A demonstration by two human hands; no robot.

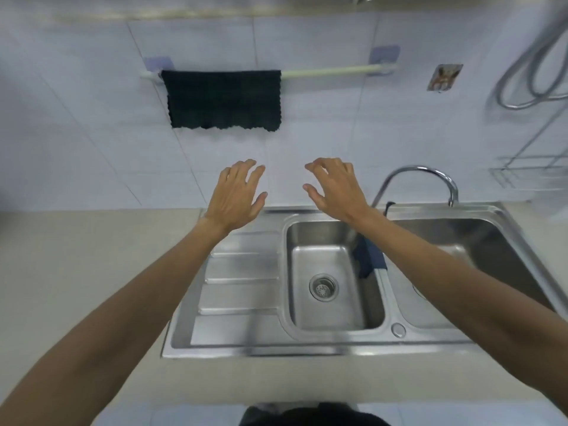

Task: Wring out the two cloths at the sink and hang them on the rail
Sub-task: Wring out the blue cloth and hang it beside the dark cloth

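A dark green cloth (pixel 222 99) hangs flat over the left half of the pale rail (pixel 332 71) on the tiled wall. A blue cloth (pixel 370 256) lies draped over the divider between the two basins of the steel sink (pixel 322 342), partly hidden by my right forearm. My left hand (pixel 238 193) and my right hand (pixel 333 187) hover side by side above the sink's back edge, below the hanging cloth. Both are empty with fingers spread.
A curved steel tap (pixel 430 176) rises behind the right basin. The ribbed drainboard (pixel 242 278) lies left of the basins, set in a beige counter (pixel 76 256). A shower hose (pixel 528 78) and a wire rack (pixel 528 172) hang on the right wall.
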